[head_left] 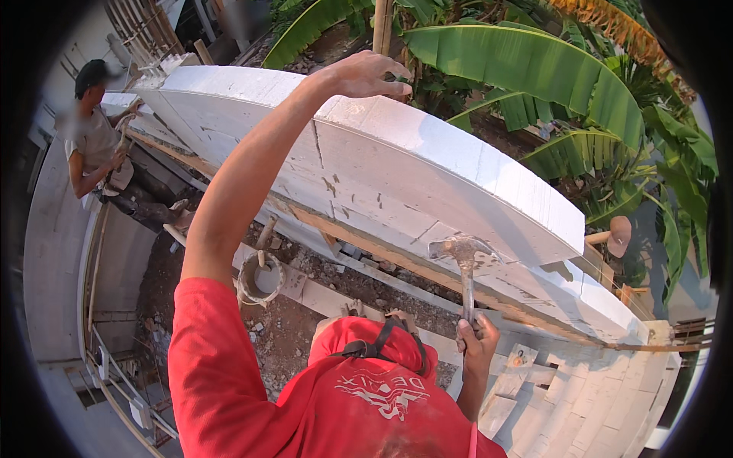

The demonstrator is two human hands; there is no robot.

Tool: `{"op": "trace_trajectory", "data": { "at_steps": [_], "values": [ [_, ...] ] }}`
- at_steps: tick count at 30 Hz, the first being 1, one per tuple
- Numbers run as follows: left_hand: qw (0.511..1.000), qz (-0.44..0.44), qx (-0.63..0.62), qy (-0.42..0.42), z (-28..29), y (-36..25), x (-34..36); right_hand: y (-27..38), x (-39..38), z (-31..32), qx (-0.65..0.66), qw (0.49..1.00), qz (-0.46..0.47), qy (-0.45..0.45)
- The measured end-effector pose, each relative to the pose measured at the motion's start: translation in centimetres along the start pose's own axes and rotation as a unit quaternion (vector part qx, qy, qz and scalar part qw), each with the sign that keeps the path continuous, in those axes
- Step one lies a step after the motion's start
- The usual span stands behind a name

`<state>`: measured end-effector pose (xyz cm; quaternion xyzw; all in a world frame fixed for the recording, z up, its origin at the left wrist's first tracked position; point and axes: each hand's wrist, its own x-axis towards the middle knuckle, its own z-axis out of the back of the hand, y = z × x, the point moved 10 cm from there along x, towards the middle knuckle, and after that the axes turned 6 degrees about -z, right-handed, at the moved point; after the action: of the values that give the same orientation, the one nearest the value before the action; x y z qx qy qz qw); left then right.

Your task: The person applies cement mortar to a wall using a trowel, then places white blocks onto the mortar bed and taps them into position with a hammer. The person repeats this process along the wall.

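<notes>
My left hand (368, 75) is raised at the top edge of a white block wall (405, 168), its fingers loosely curved and apart with nothing in them. Whether it touches the block is hard to tell. Lower right, my right hand (476, 342) grips the handle of a claw hammer (466, 278), whose metal head is up against or just in front of the wall face. Below the wall's top courses runs a narrow rough band (336, 229) with grey mortar smears above it.
At left, another person (103, 149) stands by the wall, holding a tool. A bucket (254, 284) rests on a plank below me, above rubble-strewn ground (175, 298). Banana plants (519, 65) grow beyond the wall. White blocks (603, 397) form a surface at lower right.
</notes>
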<state>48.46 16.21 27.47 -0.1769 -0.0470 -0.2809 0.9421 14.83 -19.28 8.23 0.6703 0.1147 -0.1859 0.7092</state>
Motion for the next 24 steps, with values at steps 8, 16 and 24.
{"op": "trace_trajectory", "data": {
  "at_steps": [8,16,24],
  "values": [
    [0.99,-0.12,-0.026,0.068,-6.4,-12.8,6.1,-5.2,-1.1,4.5,0.078,0.995,-0.061,0.018],
    [0.991,-0.051,-0.055,0.108,-13.7,-17.4,11.4,-8.7,-0.4,16.8,0.165,0.978,-0.094,-0.09],
    [0.992,0.074,-0.028,0.096,-14.5,-16.7,10.0,-6.5,4.4,25.5,0.213,0.968,-0.052,-0.123]
  ]
}}
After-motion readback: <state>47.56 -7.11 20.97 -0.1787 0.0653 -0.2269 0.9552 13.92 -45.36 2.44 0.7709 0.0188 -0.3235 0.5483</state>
